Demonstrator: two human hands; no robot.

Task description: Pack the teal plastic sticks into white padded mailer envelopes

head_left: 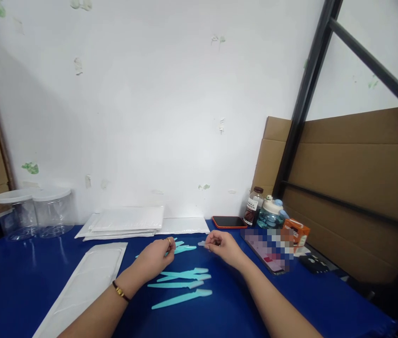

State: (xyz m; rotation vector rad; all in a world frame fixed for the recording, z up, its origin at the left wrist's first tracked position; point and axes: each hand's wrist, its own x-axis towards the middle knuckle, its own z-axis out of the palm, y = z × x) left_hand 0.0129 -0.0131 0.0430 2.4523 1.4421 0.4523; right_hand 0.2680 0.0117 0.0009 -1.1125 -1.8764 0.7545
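My left hand (158,256), with a ring and a bracelet, is closed over the far group of turquoise razors (186,248); what its fingers grip is hidden. To its right, my right hand (220,245) pinches a small translucent cap (201,243) between thumb and fingers. Nearer to me, several turquoise razors with pale blade ends lie roughly side by side on the blue table, handles to the left. The nearest razor (181,299) lies a little apart from the others.
A white padded envelope (89,277) lies left; more envelopes (124,220) are stacked by the wall. Two clear jars (54,213) stand far left. At right are a phone (229,222), a dark bottle (253,206), a water bottle (271,215), an orange box (295,233) and a tablet (264,251).
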